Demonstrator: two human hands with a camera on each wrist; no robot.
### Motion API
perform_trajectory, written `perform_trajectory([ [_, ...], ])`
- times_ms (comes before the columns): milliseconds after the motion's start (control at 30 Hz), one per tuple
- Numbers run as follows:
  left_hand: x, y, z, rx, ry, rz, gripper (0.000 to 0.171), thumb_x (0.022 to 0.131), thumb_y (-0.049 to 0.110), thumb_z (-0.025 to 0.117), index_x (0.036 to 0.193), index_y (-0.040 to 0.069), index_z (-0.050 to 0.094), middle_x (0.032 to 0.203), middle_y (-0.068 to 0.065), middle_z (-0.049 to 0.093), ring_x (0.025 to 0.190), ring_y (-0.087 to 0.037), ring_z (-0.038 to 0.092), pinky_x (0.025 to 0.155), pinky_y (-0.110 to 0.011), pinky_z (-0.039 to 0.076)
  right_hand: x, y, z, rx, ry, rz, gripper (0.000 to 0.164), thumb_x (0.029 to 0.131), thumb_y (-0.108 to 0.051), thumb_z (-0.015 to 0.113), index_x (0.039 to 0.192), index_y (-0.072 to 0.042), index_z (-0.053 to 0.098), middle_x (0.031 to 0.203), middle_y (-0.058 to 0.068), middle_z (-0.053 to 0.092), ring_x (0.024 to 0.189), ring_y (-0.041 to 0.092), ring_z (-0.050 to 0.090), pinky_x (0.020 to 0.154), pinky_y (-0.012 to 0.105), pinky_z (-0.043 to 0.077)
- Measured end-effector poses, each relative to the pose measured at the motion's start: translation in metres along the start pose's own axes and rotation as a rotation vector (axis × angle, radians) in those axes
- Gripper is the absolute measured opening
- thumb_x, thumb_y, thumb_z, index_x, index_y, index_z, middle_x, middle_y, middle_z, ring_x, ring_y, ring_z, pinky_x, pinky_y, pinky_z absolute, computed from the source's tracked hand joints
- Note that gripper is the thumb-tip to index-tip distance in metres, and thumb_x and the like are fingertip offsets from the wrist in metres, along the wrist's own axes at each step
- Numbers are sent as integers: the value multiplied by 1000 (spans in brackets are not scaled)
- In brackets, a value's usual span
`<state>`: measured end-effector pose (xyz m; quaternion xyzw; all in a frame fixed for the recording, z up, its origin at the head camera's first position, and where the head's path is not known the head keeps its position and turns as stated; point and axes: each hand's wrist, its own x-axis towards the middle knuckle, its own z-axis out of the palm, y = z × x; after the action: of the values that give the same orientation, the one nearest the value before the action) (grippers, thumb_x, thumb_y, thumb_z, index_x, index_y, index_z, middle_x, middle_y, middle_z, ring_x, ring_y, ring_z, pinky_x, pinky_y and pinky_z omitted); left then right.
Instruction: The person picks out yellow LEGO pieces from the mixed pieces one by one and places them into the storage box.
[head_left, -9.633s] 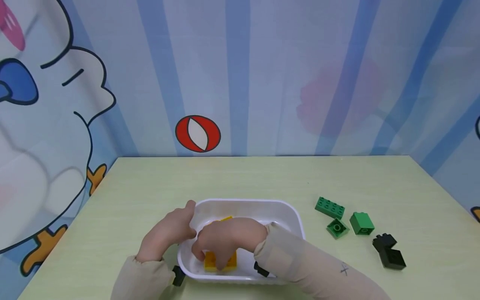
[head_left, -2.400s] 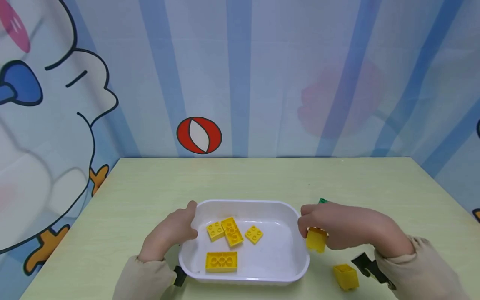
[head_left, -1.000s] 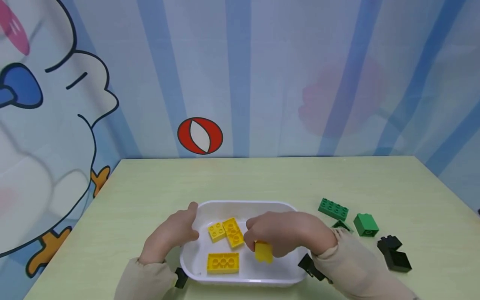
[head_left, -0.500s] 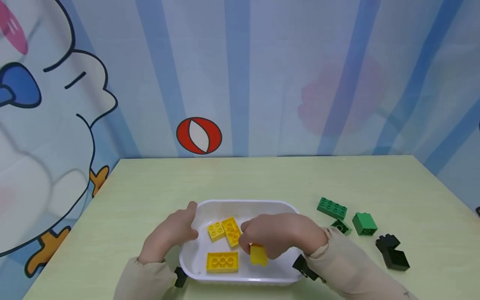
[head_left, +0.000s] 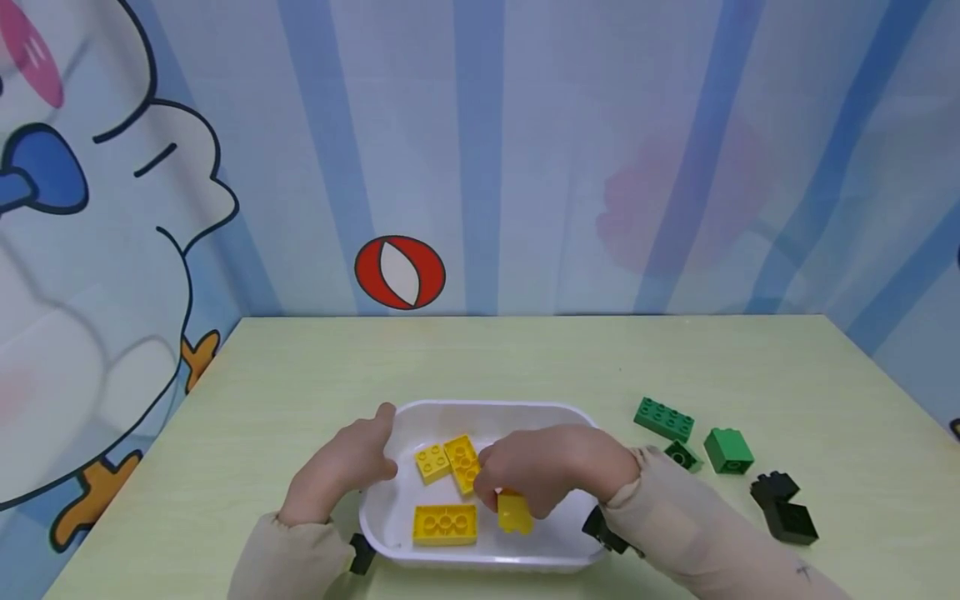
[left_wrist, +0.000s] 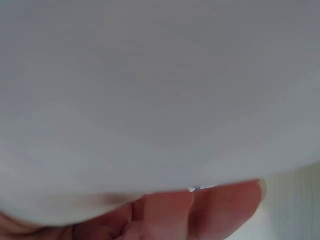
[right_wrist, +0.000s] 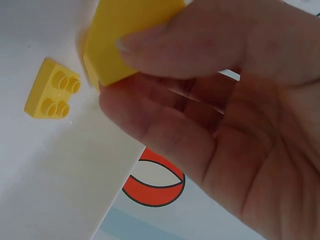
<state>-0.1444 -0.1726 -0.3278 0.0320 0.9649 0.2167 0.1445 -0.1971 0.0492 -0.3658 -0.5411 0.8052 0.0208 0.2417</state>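
Note:
A white tray (head_left: 555, 546) sits near the front of the table. My left hand (head_left: 348, 458) grips its left end, thumb over the rim and fingertips (left_wrist: 225, 205) under the wall in the left wrist view. My right hand (head_left: 551, 467) is over the tray's right half, pinching a yellow toy building brick (head_left: 515, 512) between thumb and fingers, its plain side (right_wrist: 135, 40) showing in the right wrist view. Inside the tray lie a small yellow brick (head_left: 432, 463), a longer one (head_left: 461, 462) leaning beside it and another long one (head_left: 445, 525) in front. A small studded yellow brick (right_wrist: 52, 92) shows near my right fingertips.
To the right of the tray lie a long green brick (head_left: 664, 419), a small green one (head_left: 682, 456) and a taller green one (head_left: 728, 451). Black bricks (head_left: 791, 523) lie farther right. A printed curtain (head_left: 525, 167) hangs behind the table's back edge.
My right hand has come from right of the tray to over it with the yellow brick, then shifted slightly left. My left hand has stayed on the rim.

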Motion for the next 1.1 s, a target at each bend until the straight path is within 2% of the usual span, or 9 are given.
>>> perform_trajectory([
  [267, 0, 0, 0, -6, -3, -26, 70, 75, 7, 65, 132, -2, 25, 109, -18, 55, 81, -24, 51, 75, -39, 51, 15, 2, 6, -49, -38, -47, 51, 61, -2, 75, 89, -39, 53, 86, -15, 49, 77, 7, 44, 68, 23, 42],
  [467, 0, -1, 1, 5, -15, -6, 71, 75, 6, 65, 132, -4, 24, 108, -20, 55, 79, -23, 51, 73, -37, 52, 24, 7, 16, -24, -50, -51, 52, 59, -2, 76, 86, -40, 53, 82, -15, 49, 75, 7, 44, 66, 26, 43],
  [600, 0, 0, 0, 7, -12, 6, 70, 75, 6, 65, 131, -5, 24, 108, -21, 55, 78, -24, 51, 71, -37, 52, 24, 4, 15, -15, -58, -42, 52, 58, 0, 76, 86, -39, 54, 82, -14, 50, 75, 8, 44, 66, 26, 42],
  [700, 0, 0, -1, 5, -11, 5, 70, 75, 6, 65, 131, -5, 24, 108, -20, 55, 78, -23, 51, 70, -36, 52, 19, -6, 8, -28, -66, -18, 49, 60, 0, 74, 87, -36, 55, 82, -13, 49, 75, 8, 43, 67, 25, 41],
  [833, 1, 0, -1, -3, -15, -4, 70, 75, 6, 65, 131, -4, 25, 108, -20, 55, 77, -23, 51, 70, -36, 52, 5, -30, -15, -41, -100, 21, 42, 63, 0, 72, 89, -30, 57, 83, -11, 50, 75, 9, 43, 68, 24, 41],
  [933, 2, 0, 0, -7, -16, -11, 70, 75, 6, 65, 131, -4, 25, 108, -20, 55, 78, -23, 51, 70, -36, 52, -1, -39, -24, -27, -112, 47, 42, 64, 1, 72, 90, -28, 58, 82, -11, 51, 75, 9, 43, 69, 24, 41],
  [1100, 2, 0, 0, -5, -9, -11, 70, 74, 7, 66, 130, -4, 26, 108, -20, 55, 79, -24, 51, 71, -37, 53, 13, -18, -4, 11, -92, 43, 45, 61, -1, 75, 89, -32, 58, 84, -14, 52, 76, 8, 44, 68, 23, 42],
])
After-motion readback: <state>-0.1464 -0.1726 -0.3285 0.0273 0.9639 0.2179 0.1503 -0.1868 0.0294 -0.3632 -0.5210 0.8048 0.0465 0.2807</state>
